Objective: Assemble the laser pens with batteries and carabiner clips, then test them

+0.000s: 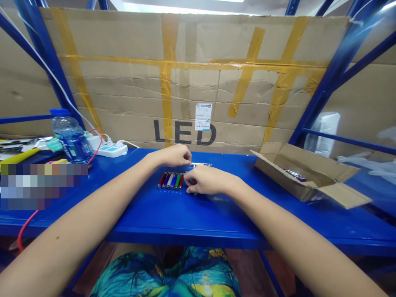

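Several small, shiny cylinders [170, 180] in red, blue, silver and green lie side by side in a row on the blue table [148, 210]. They have metallic ends and look like mini flashlights. Just behind the row, my left hand [175, 155] is closed, its fingertips at the left end of a thin, silver-white pen-like stick [202, 164]. At the row's right end my right hand [206, 180] has curled fingers low over the tabletop. A small dark metallic bit shows beneath them, but the rest of what they hold is hidden.
An open cardboard box [278, 181] with a few small items stands to the right. On the left are a blue-capped bottle [71, 138], a white power strip [111, 149] and clutter. A big cardboard sheet [130, 95] closes off the back between blue posts.
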Tool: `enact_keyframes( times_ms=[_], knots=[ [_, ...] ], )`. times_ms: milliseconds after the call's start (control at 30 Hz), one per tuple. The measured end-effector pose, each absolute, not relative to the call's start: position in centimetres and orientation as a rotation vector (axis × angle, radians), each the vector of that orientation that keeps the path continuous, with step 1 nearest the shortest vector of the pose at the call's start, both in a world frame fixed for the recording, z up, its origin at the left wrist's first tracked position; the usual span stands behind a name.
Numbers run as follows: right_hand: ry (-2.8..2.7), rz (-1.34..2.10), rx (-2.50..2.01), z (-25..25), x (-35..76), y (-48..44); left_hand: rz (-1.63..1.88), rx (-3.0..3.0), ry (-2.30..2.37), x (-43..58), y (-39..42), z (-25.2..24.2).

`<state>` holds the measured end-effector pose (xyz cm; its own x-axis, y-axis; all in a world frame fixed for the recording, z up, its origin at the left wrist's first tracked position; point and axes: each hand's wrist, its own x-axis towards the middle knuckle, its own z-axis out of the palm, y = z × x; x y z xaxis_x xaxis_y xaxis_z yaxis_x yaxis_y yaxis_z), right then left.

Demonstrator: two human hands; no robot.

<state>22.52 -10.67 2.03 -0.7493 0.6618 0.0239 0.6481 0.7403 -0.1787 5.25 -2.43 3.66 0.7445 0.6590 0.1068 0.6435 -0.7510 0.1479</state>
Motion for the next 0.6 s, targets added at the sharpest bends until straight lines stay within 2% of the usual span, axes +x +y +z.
enact_keyframes(
  times_ms=[100,267,433,600],
  knots=[
    [-2.85,0.179,-1.145,2.0,21.9,-11.3,0.389,2.884,1.023,5.4,-2.5,3.9],
    [-2.659,0.32,-1.28,3.9,23.9,-11.1,0.587,2.914,0.949,5.8,-3.0,3.9],
    [-2.325,0.439,-1.404,4.6,28.8,-9.1,0.212,2.922,0.786,6.9,-4.9,3.8],
    [-2.357,0.507,-1.284,2.6,30.6,-7.8,-0.036,3.012,0.801,8.2,-6.3,3.0]
  ],
)
